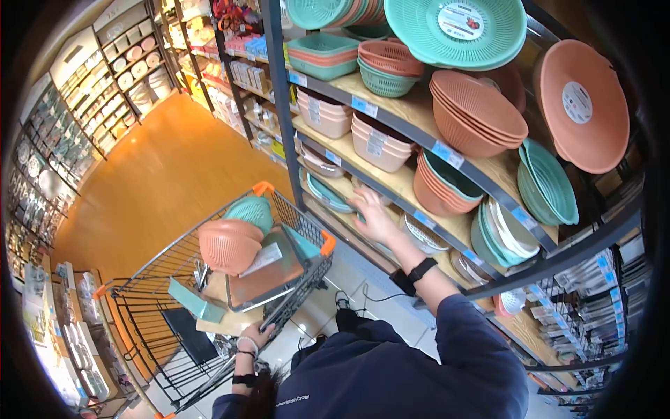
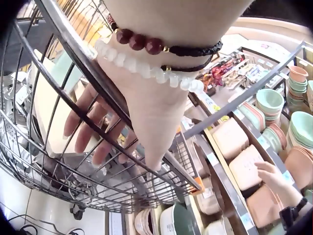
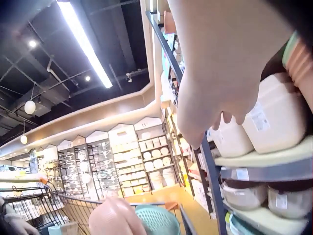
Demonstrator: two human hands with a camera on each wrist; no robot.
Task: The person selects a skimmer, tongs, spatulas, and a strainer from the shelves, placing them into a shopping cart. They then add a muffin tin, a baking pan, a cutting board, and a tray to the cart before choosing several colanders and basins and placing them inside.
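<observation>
My left hand [image 1: 257, 336] grips the rim of the wire shopping cart [image 2: 105, 95], its fingers over the inner side and the thumb outside. Beaded bracelets [image 2: 142, 43] circle that wrist. My right hand [image 1: 375, 220] is stretched toward the shelf unit and holds nothing, fingers loosely bent. It is near the pale pink bins [image 3: 274, 115] and, in the head view, overlaps a lower shelf with a teal dish [image 1: 328, 193]. Inside the cart are a ribbed salmon bowl [image 1: 230, 246], a green basket [image 1: 250, 211], a brown tray [image 1: 269, 276] and a light green box [image 1: 195, 300].
Colanders and bowls crowd the shelves, with a large teal colander [image 1: 453, 28] and a salmon basin [image 1: 585, 105] at the upper right. A dark upright post [image 1: 278, 91] stands at the shelf's left end. Orange floor [image 1: 167, 181] runs along the aisle beyond the cart.
</observation>
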